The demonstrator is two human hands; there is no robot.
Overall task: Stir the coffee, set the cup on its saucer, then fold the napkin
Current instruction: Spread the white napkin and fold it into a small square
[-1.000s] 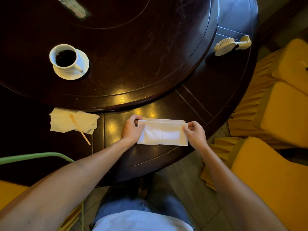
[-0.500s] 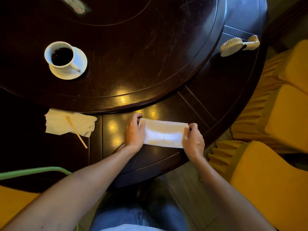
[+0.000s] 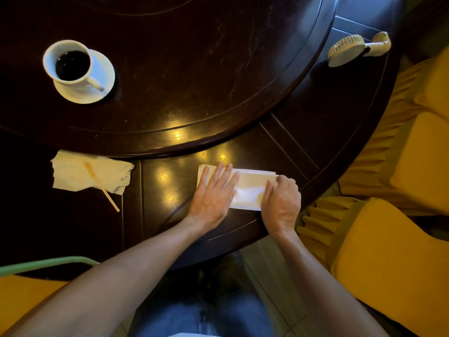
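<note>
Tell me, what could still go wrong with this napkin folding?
The napkin lies near the table's edge; a firm swipe by the left hand or right hand might push it off. The layers at its far edge look slightly uneven, so the crease may set crooked. The cup sits well away on its saucer, so a spill seems unlikely.

**A restaurant dining room**

A large round dark-wood table (image 3: 315,147) is carrying a raised turntable (image 3: 194,69) at its centre, and chairs in pleated yellow covers (image 3: 388,251) are standing around it, banquet-style; a cup (image 3: 70,64) is sitting on its saucer (image 3: 104,76).
</note>
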